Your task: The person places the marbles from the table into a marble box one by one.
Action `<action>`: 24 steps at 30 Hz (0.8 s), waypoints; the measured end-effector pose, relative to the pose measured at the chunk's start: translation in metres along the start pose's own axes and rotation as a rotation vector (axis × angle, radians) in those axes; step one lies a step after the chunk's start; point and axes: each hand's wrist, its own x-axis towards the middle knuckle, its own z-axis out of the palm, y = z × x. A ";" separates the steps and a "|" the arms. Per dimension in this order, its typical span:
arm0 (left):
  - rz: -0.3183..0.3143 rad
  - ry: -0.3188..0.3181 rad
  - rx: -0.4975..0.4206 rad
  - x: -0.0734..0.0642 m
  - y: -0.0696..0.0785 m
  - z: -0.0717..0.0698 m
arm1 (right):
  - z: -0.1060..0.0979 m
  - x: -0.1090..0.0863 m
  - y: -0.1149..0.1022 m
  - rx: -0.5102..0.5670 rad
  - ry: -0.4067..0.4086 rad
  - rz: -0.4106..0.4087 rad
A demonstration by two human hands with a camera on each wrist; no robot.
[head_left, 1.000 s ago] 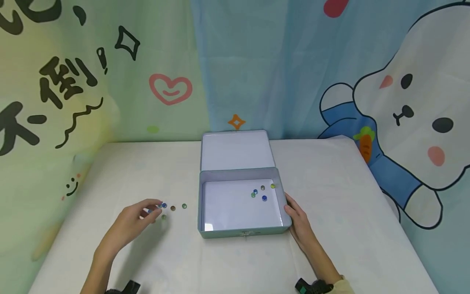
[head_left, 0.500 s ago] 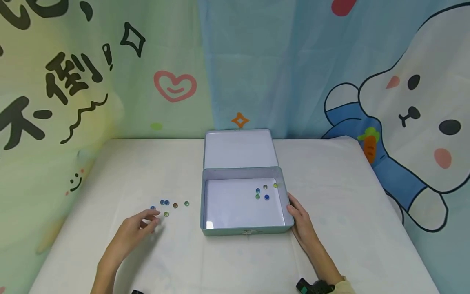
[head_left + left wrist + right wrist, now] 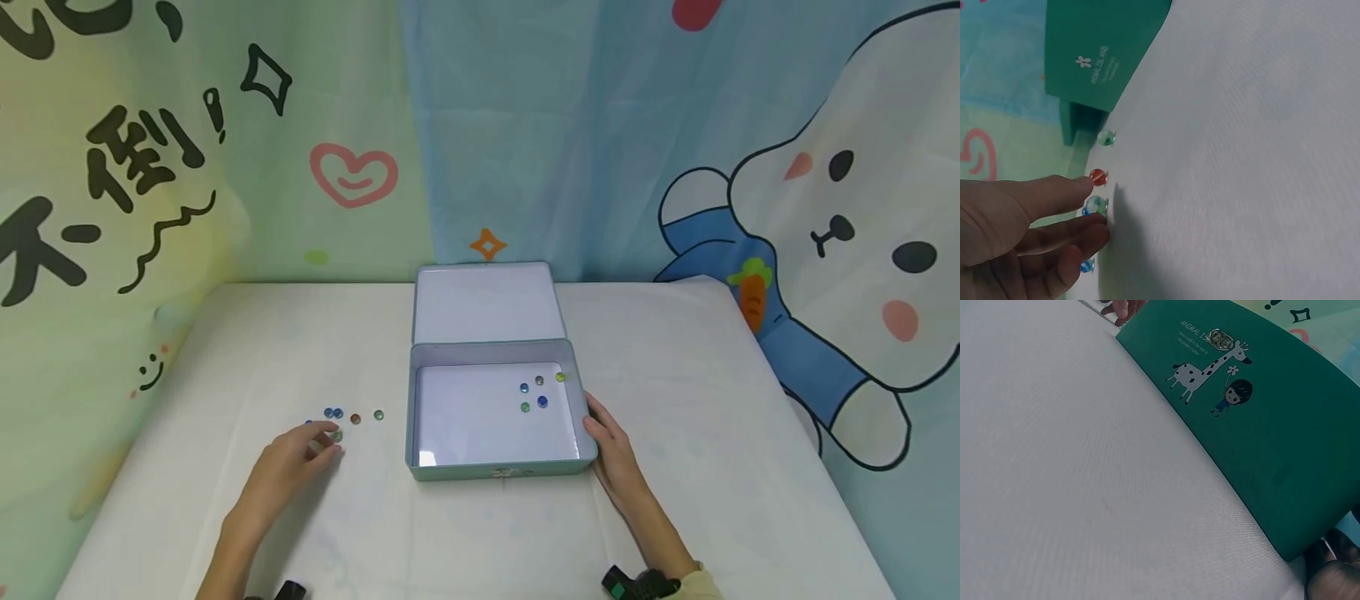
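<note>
My left hand [image 3: 288, 462] is low over the table at the left. In the left wrist view its thumb and fingers lie on either side of a green-tinted glass marble [image 3: 1096, 205], fingertips right at it. Close by are a reddish-brown marble [image 3: 356, 419], a pale green marble [image 3: 378, 415] and several blue marbles [image 3: 333, 412]. My right hand [image 3: 617, 454] rests along the right wall of a green box [image 3: 495, 472], thumb tip at the rim. The box's hinged lid stands raised at the back. Several marbles, including a blue marble [image 3: 542, 402], lie inside toward the right.
A white cloth [image 3: 487, 542] covers the table. Behind it hangs a printed curtain [image 3: 495, 142] with a cartoon rabbit at the right. The box front has a latch [image 3: 1219, 340] and a giraffe drawing.
My left hand has gone from the blue marbles at the left, back toward me, then right to the green marble. My right hand stays at the box. The view has shifted slightly.
</note>
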 end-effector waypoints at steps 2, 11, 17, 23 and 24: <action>0.000 0.000 0.016 0.002 0.004 0.001 | 0.000 0.000 -0.001 0.006 -0.003 -0.006; 0.027 0.016 0.059 0.009 0.006 0.009 | 0.000 0.000 0.000 -0.005 -0.006 -0.002; 0.038 0.034 0.077 0.009 0.006 0.011 | -0.001 0.001 0.001 -0.013 -0.008 0.006; 0.022 0.038 0.078 0.008 0.009 0.012 | 0.000 0.000 0.000 -0.020 0.000 0.010; 0.021 0.038 0.078 0.008 0.009 0.012 | 0.000 -0.001 -0.001 -0.021 0.001 0.008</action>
